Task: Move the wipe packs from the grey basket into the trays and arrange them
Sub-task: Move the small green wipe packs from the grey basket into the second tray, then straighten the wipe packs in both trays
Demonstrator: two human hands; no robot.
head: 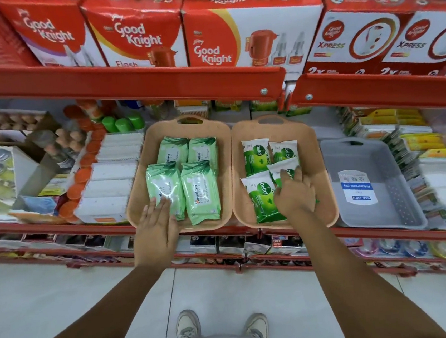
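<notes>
Two beige trays stand side by side on a shop shelf. The left tray [137, 205] holds several pale green Himalaya wipe packs [202, 195] in two rows. The right tray [317, 164] holds several green and white Dettol wipe packs [256, 154]. My left hand [156, 230] lies flat, fingers apart, on the near edge of the front left Himalaya pack [164, 186]. My right hand [294, 194] presses down on the front right Dettol pack [282, 169], hiding most of it. The grey basket [401, 199] stands to the right of the trays with only a label inside.
A red shelf rail [124, 80] with Good Knight boxes [144, 36] overhangs the trays from above. White boxes [110, 180] and orange-capped items crowd the left, stacked packets [407, 155] the right. The shelf's red front edge runs just below the trays. My shoes stand on the tiled floor [66, 309].
</notes>
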